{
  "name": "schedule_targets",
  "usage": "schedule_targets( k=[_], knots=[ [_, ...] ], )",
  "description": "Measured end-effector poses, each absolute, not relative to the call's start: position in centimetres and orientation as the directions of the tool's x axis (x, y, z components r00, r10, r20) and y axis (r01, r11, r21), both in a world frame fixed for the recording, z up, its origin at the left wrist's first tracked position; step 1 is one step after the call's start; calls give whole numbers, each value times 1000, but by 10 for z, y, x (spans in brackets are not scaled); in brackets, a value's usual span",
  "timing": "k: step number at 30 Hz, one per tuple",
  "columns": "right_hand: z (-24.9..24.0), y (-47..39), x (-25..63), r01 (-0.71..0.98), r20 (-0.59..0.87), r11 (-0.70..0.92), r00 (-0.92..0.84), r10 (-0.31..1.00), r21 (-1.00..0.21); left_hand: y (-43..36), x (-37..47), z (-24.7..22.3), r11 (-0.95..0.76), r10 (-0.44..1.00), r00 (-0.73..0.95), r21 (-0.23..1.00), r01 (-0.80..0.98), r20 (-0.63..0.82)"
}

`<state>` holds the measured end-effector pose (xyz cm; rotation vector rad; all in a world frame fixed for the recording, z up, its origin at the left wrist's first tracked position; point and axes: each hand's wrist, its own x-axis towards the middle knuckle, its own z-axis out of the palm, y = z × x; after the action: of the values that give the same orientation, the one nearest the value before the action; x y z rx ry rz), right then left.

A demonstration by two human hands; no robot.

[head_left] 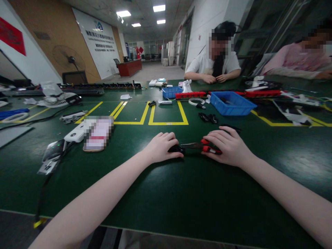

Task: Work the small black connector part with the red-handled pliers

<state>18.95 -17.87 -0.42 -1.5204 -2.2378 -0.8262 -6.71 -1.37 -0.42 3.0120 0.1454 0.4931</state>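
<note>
Above the green table, my left hand (164, 148) is closed around a small black part (177, 149), which shows between the thumb and fingers. My right hand (229, 147) wraps round the red and black handles of a pair of pliers (207, 148). The metal jaws point left and reach the black part; whether they grip it cannot be made out. Behind my right hand lie several black pieces (207, 118), and part of another black item (231, 128) shows just beyond the fingers.
A blue bin (231, 109) stands behind my right hand, with a smaller blue bin (171, 92) further left. A phone (98, 134), a white power strip (75, 133) and a cable lie at the left. Two people sit across the table (166, 200).
</note>
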Motion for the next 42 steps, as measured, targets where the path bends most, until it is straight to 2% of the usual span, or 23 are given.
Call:
schedule_targets(
  k=[19, 34, 42],
  knots=[
    [-2, -178, 190, 902, 488, 302, -422, 764, 308, -12, -66, -7, -986, 77, 948, 166, 26, 309],
    [-3, -177, 188, 882, 521, 322, -465, 716, 344, -16, -66, -6, -995, 14, 918, 99, -28, 397],
    [-3, -178, 189, 910, 489, 340, -413, 768, 235, -17, -67, -7, -995, 8, 918, 93, -32, 397]
  ],
)
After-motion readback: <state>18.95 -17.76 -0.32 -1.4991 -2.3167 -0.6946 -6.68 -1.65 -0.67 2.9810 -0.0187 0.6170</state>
